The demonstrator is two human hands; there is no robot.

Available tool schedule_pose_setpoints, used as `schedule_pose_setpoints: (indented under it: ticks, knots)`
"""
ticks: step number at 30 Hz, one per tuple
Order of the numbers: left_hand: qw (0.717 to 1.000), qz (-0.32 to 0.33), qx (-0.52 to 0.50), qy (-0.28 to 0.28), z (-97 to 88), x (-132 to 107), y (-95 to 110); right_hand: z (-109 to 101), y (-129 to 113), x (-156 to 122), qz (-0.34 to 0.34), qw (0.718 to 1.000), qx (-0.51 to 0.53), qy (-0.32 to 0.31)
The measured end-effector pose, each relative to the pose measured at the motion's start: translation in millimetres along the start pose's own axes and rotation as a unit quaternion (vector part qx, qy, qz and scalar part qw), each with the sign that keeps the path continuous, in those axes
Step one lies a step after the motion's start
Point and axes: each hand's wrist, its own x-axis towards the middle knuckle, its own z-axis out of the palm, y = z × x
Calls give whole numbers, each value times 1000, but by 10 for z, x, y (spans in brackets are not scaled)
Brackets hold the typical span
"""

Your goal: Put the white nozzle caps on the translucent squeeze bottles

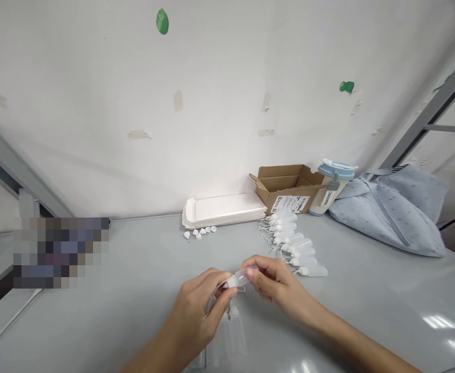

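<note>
Between my two hands is a small translucent squeeze bottle [242, 278], lying nearly sideways. My left hand [198, 305] pinches its white cap end with thumb and fingers. The fingers of my right hand [278, 282] close around the bottle's clear body. Beneath my left hand several similar clear bottles [229, 339] lie on the table, partly covered by the hand and wrist. To the right, several bottles with white caps and thin curved spouts [295, 248] lie in a slanting row. A few loose white caps [202, 231] are scattered beyond my hands.
A stack of white trays [227, 208] stands against the wall, beside an open cardboard box [289, 194]. A tumbler with a blue lid [333, 189] and a light blue fabric bag [394, 212] are farther right. A white cable [12, 324] crosses the grey table [134, 259] at left, near a pixelated patch.
</note>
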Motion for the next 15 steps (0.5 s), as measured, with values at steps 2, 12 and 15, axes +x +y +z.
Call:
schedule_pose_setpoints:
  ticks: [2,12,15]
  knots:
    - [998,-56,-16,4,-38,25,-19,-242,-5,38,-34,997,-66,34]
    - [975,-193,32,106,-288,125,-288,-1456,220,69,10,933,-343,112]
    - [974,-186,61,111,-334,151,-390,-1475,248,46,16,926,-363,101]
